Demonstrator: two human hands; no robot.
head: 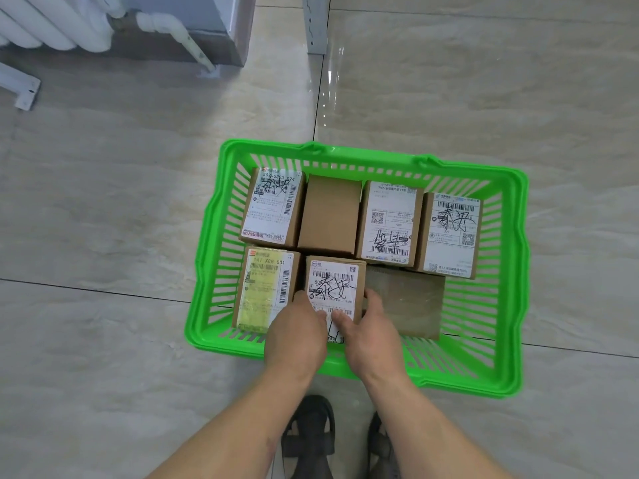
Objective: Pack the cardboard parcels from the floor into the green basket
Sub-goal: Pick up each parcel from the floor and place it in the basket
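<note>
Holding parcel (333, 285) w/ both hands in green basket (511, 271) among six others.

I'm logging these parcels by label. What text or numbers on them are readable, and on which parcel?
"147 X88 001": yellow-labelled parcel, near left in the green basket.
"G203 024", after a blurred prefix: far-left parcel.
Handwritten marker characters and fine print on the other labels: too blurred to read.

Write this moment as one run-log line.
step: seating labelled parcel in green basket | left hand: grips parcel | right hand: grips parcel | basket: seven parcels
</note>
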